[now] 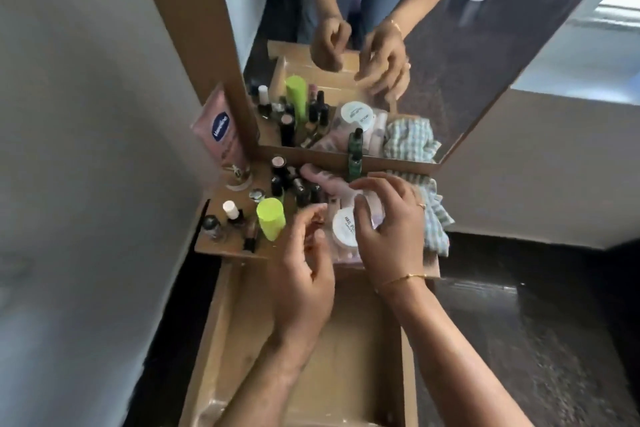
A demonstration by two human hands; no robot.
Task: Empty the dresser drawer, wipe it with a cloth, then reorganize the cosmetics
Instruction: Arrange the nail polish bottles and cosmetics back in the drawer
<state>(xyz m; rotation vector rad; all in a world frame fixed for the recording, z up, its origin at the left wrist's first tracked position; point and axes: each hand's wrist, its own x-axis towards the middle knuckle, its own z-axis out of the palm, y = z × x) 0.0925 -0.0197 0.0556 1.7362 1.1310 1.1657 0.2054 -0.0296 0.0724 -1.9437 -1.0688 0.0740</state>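
1. My left hand (pixel 304 253) reaches forward over the open drawer (pixel 346 350) to the front edge of the dresser top (pixel 221 246); the fingers are curled inward with thumb and fingertips close together, but the blur keeps me from telling whether they pinch anything small
2. My right hand (pixel 388 225) lies palm down over the clear pouch (pixel 346 253) of cosmetics, fingers spread and bent, thumb pressing beside the white round jar (pixel 344 227); it rests on the pile rather than closing firmly round one item, and a thin gold bracelet (pixel 403 278) sits at the wrist
3. The drawer is pulled out beneath both forearms; its wooden floor shows bare where I can see it, though my arms cover much of it and the near end is cut off by the frame
4. The cosmetics stand on the dresser top: a lime green bottle (pixel 270 218), a white-capped nail polish (pixel 231 211), a clear-capped one (pixel 211 226), and a cluster of dark bottles (pixel 294 185) behind; a pink Vaseline tube (pixel 221 135) leans against the mirror (pixel 450 45) frame, and a dark green bottle (pixel 355 166) stands at the mirror's foot
5. The checked cloth (pixel 436 218) lies bunched at the right of the top, partly hidden by my right hand; the jar's label is half covered and unreadable
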